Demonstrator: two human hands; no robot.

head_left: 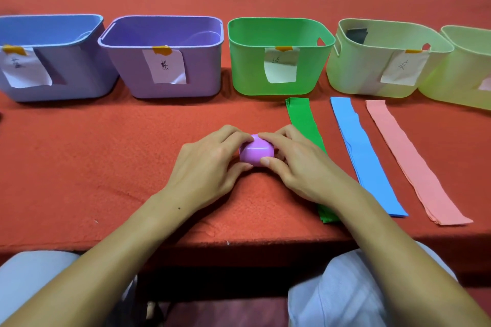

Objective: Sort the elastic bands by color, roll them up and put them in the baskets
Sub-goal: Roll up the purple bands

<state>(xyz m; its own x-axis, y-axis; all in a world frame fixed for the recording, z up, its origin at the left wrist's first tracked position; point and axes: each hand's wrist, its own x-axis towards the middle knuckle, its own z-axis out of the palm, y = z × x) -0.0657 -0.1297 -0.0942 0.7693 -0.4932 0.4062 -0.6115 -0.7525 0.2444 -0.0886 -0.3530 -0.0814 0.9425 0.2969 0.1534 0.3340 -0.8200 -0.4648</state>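
Observation:
A rolled-up purple band [255, 152] sits on the red table between both hands. My left hand [210, 164] grips its left side with curled fingers and thumb. My right hand [297, 164] grips its right side, thumb on the front. Flat to the right lie a green band [304, 125], partly under my right forearm, a blue band [364, 156] and a pink band [409, 159]. Along the back stand a blue basket [79, 71], a purple basket [127, 66], a green basket [247, 66] and a pale green basket [353, 71] with something dark inside.
A second pale green basket [462, 79] stands at the far right, cut off by the frame. Each basket carries a taped paper label. The table's front edge [239, 244] runs just above my knees.

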